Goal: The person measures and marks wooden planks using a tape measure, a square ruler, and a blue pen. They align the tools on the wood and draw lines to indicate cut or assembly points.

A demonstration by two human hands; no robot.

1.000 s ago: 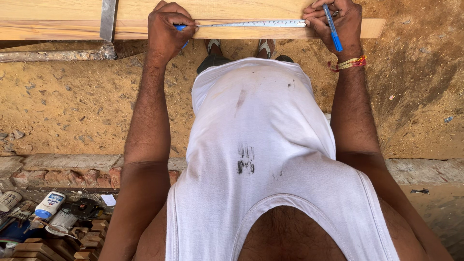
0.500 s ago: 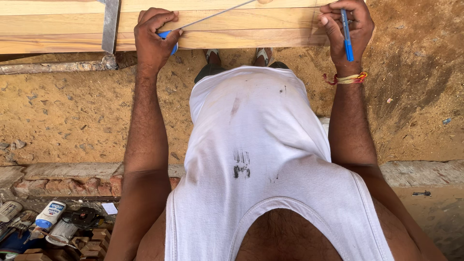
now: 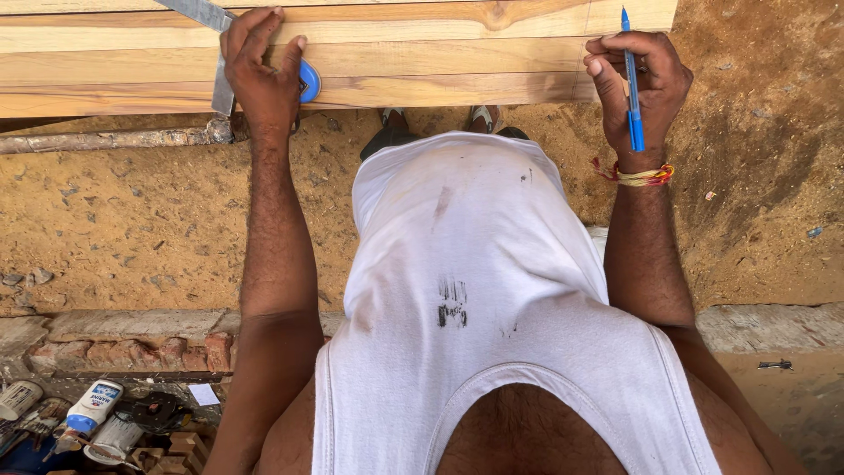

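Left hand (image 3: 261, 75): upper left of the frame, palm down on the planks, fingers spread over a blue tape measure case (image 3: 309, 81) that peeks out at its right side; the fingers curl around the case, closed on it.
Right hand (image 3: 635, 88): upper right of the frame, fingers drawn together and clamped on a blue pen (image 3: 632, 84), which stands nearly upright with its tip pointing up over the wood.
Wooden planks (image 3: 440, 53): pale boards laid edge to edge across the top of the frame, running from the left edge to just past the right hand (a knot shows near the top centre).
Metal square (image 3: 215, 53): a grey steel blade lying across the planks at the upper left, passing under the left hand's thumb side.
Wrist thread (image 3: 640, 175): red and yellow strands around the right wrist.
Vest (image 3: 475, 290): white, smudged with dark marks, filling the middle of the frame.
Feet (image 3: 435, 123): sandalled, just below the plank edge on sandy ground.
Brick ledge (image 3: 132, 339): lower left, running across the frame.
Clutter (image 3: 92, 409): bottom left corner, a white bottle with a blue cap, tins and small wood blocks, well apart from both hands.
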